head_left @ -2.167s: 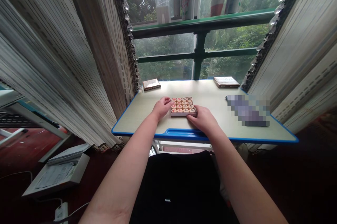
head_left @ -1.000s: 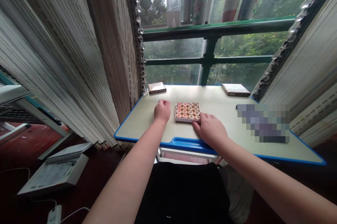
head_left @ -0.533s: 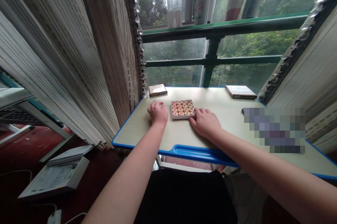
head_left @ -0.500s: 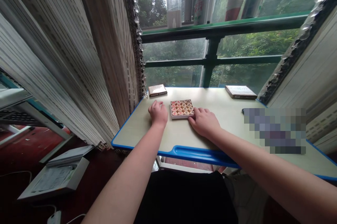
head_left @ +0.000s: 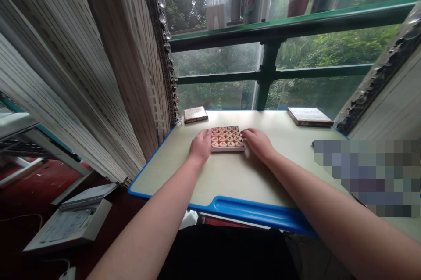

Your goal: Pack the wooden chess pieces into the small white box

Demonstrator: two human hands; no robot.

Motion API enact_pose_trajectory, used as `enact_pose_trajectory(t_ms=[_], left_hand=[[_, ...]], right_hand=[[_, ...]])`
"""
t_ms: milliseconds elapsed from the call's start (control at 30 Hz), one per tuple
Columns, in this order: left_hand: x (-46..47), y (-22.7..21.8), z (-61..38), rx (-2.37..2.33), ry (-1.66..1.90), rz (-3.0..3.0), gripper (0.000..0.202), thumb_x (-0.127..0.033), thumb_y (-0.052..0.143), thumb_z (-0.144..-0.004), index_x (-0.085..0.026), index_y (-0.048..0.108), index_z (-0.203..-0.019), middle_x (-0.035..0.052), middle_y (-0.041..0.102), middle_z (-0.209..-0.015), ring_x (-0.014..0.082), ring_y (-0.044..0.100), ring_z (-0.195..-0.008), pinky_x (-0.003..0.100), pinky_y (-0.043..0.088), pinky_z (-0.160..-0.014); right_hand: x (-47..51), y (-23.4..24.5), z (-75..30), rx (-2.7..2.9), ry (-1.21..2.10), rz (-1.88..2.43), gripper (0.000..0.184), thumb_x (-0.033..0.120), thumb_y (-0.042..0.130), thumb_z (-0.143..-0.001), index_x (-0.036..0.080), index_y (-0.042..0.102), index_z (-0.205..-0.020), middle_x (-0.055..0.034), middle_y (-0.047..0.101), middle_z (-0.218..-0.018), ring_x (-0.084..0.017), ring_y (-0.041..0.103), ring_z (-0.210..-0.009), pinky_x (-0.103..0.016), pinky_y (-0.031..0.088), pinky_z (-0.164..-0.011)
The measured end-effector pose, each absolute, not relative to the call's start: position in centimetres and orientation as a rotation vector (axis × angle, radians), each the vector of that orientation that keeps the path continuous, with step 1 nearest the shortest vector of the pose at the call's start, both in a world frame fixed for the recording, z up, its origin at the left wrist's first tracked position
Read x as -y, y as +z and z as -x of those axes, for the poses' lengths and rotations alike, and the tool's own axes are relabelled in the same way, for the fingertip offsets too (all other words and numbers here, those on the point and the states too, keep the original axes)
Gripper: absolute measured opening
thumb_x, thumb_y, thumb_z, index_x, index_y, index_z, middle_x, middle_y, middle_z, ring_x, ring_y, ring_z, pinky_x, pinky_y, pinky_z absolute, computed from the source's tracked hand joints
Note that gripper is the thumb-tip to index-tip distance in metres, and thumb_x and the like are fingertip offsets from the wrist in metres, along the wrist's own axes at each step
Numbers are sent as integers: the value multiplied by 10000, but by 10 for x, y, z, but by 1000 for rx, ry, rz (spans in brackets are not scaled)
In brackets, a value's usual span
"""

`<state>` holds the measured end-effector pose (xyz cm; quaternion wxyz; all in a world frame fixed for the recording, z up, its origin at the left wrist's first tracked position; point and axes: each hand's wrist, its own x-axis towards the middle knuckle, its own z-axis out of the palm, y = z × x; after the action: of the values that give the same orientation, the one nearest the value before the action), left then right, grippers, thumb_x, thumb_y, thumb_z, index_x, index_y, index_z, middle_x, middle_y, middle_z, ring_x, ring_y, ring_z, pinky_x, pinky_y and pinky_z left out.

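An open shallow box of Chinese chess pieces (head_left: pixel 227 149) lies flat on the table. Its round wooden discs (head_left: pixel 227 137) sit in rows, red characters on the left and dark ones on the right. Against the box's left side rests my left hand (head_left: pixel 200 145), its fingers along the wall and partly hidden from me. My right hand (head_left: pixel 258 143) is at the opposite side, with fingertips at the upper right edge. Between them, the two hands clasp the box from both sides.
The pale table (head_left: pixel 226 179) has a blue rim with a pen groove (head_left: pixel 263 212). Flat boxes stand at its back left (head_left: pixel 196 114) and back right (head_left: pixel 309 116). A pixelated patch (head_left: pixel 368 177) covers something at right. Cans and cups line the window ledge (head_left: pixel 279 23); curtains (head_left: pixel 108 52) hang left.
My left hand has moved right onto the box's left side. My right hand has shifted from the lower right corner up along the right side. The box has turned slightly straighter.
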<state>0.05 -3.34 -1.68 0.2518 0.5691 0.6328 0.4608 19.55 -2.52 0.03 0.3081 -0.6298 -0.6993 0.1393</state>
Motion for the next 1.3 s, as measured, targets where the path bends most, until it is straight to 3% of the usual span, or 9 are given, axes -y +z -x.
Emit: enact_pose_trajectory(t_ms=[133, 333, 600, 1300], left_hand=[[26, -18, 1, -1652, 1257, -1562, 322, -371, 448, -835, -190, 672, -978, 60, 703, -1005, 214, 612, -983, 310, 452, -883], [24, -21, 1, -1637, 1229, -1591, 298, -337, 497, -810, -192, 669, -1007, 57, 698, -1033, 207, 615, -979, 305, 456, -887], [29, -22, -1, -1657, 1157, -1785, 337, -365, 465, -845, -178, 627, -1074, 74, 684, -1066, 204, 611, -994, 307, 449, -904], [40, -12, -1, -1693, 1079, -1912, 394, -470, 347, -894, -202, 623, -975, 67, 700, -946, 210, 618, -916, 304, 449, -827]], right_hand=[[32, -2, -194, 1842, 413, 1580, 310, 310, 457, -831, 184, 650, -1038, -76, 659, -1037, -179, 610, -879, -276, 454, -775], [36, -2, -186, 2029, 203, 1342, 257, 315, 479, -856, 215, 705, -927, -78, 628, -1034, -217, 553, -967, -347, 425, -898], [51, 6, -179, 2287, -99, 1221, 320, 411, 442, -893, 224, 685, -986, -68, 669, -1035, -227, 505, -985, -370, 384, -892], [45, 3, -185, 2368, -59, 1121, 297, 380, 442, -896, 193, 671, -925, -66, 676, -969, -205, 527, -949, -346, 393, -883]])
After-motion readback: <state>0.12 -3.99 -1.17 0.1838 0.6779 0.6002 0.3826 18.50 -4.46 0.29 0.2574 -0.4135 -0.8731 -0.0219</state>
